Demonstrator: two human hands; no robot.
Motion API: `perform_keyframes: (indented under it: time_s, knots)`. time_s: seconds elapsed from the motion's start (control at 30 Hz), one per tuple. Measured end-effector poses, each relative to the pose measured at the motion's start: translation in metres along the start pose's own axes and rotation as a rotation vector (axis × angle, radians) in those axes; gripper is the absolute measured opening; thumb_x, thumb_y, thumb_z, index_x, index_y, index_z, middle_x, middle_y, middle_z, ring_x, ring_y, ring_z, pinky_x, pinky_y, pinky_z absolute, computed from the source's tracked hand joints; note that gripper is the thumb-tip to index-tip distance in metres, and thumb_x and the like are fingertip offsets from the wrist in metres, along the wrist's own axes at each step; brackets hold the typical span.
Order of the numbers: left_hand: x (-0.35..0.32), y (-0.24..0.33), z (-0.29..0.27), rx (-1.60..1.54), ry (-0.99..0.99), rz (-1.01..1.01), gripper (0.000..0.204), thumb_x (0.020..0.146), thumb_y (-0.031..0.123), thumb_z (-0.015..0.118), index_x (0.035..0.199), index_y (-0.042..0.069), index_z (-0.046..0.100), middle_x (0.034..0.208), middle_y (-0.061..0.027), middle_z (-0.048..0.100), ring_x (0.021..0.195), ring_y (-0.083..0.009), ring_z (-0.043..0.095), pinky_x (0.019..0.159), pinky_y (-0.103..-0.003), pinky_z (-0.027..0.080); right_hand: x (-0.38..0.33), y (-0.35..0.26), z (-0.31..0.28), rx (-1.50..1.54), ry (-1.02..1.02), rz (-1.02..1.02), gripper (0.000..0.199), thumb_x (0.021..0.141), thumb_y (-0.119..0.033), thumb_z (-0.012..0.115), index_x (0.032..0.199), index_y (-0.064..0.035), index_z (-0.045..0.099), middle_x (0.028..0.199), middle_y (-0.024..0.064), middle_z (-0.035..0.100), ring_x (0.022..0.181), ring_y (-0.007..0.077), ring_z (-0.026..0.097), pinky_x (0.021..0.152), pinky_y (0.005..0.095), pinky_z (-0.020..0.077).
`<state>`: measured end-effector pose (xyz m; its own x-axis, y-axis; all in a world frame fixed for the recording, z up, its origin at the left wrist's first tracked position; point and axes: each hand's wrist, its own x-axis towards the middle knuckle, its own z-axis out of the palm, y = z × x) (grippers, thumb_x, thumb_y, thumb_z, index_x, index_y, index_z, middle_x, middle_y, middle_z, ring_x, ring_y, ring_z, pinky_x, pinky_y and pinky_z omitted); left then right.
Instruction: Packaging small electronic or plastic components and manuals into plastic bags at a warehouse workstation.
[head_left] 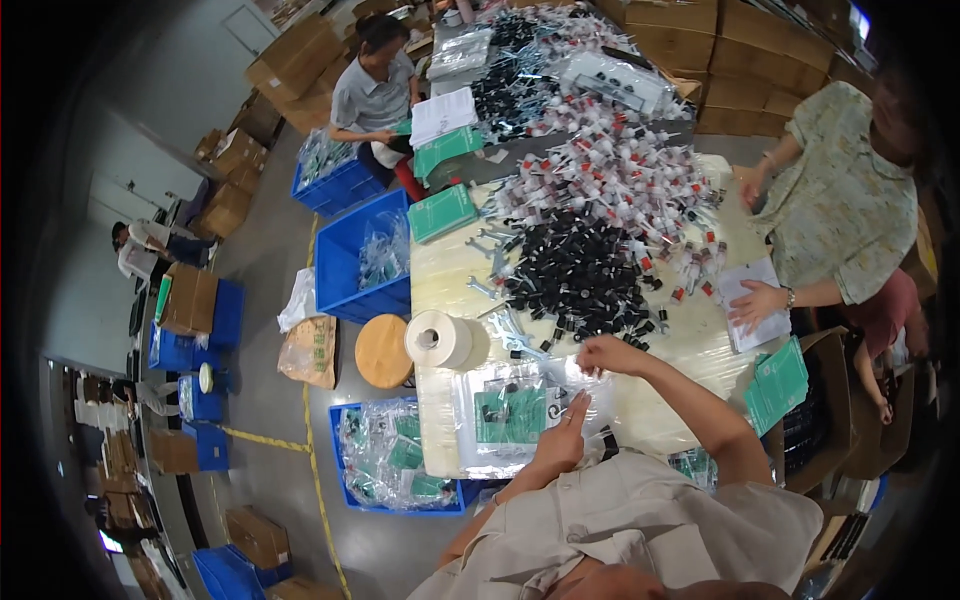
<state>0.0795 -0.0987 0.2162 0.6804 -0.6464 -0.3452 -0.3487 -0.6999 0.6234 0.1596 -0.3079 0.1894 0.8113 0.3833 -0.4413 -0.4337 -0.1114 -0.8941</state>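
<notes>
My left hand (562,440) rests at the right side of a clear plastic bag (466,432) on the near table edge, its fingers stretched forward over the plastic. Inside the bag lies a green printed sheet (510,418), with some small dark parts at its upper edge. My right hand (608,356) hovers beyond the bag, close to the pile of black caps (575,275). Its fingers are curled together; whatever they may hold is too small to make out. Several silver wrenches (512,330) lie just left of that hand.
White bottles with red tips (620,170) are heaped at the back. A white roll (438,340) stands at the left table edge, near a wooden stool (383,350). Blue bins (345,270) hold bagged items. Co-workers sit at far left (375,95) and stand at right (850,190).
</notes>
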Motion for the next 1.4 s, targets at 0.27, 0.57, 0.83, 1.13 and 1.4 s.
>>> perform_keyframes:
  time_s: [0.27,0.57,0.83,1.13,1.4]
  knots:
    - [-0.014,-0.025,0.014,-0.125,0.2,0.077,0.076,0.067,-0.003,0.046,0.137,0.013,0.024,0.141,-0.0067,0.032,0.067,-0.0362,0.06,0.052,-0.043,0.048,0.201,0.005,0.053,-1.032,0.368,-0.316,0.02,0.078,-0.008,0.05,0.092,0.0047,0.056,0.099,0.0237,0.051,0.078,0.0363,0.058,0.071,0.0437,0.0489]
    - [-0.016,-0.047,-0.013,-0.186,0.166,-0.127,0.073,0.067,-0.003,0.045,0.136,0.013,0.025,0.141,-0.0085,0.031,0.066,-0.0382,0.06,0.056,-0.046,0.049,0.266,-0.008,0.037,-1.191,0.344,-0.2,0.022,0.076,-0.004,0.051,0.096,0.0038,0.053,0.094,0.0236,0.055,0.076,0.0349,0.062,0.063,0.0418,0.0513]
    - [-0.012,-0.065,0.007,-0.255,0.146,-0.048,0.072,0.07,-0.003,0.044,0.137,0.013,0.024,0.14,-0.0125,0.031,0.098,-0.0401,0.054,0.074,-0.046,0.048,0.249,0.049,0.052,-1.018,0.031,-0.187,0.02,0.075,-0.007,0.046,0.092,0.0016,0.055,0.085,0.024,0.061,0.08,0.0373,0.061,0.065,0.0463,0.0487]
    - [-0.021,-0.037,-0.01,-0.278,-0.018,-0.173,0.072,0.072,0.001,0.045,0.139,0.014,0.022,0.143,-0.0126,0.026,0.102,-0.0397,0.053,0.076,-0.046,0.048,0.214,0.026,0.068,-1.224,0.06,-0.033,0.023,0.075,-0.011,0.051,0.091,0.0031,0.059,0.099,0.0216,0.061,0.086,0.0336,0.063,0.07,0.0435,0.0511]
    - [-0.023,-0.042,-0.004,-0.192,0.293,0.042,0.062,0.073,-0.006,0.041,0.133,0.007,0.032,0.131,-0.0202,0.041,0.112,-0.037,0.048,0.083,-0.041,0.047,0.191,0.042,0.04,-0.75,0.356,-0.249,0.02,0.078,-0.019,0.052,0.091,-0.0037,0.055,0.078,0.018,0.061,0.068,0.033,0.061,0.06,0.0449,0.0475]
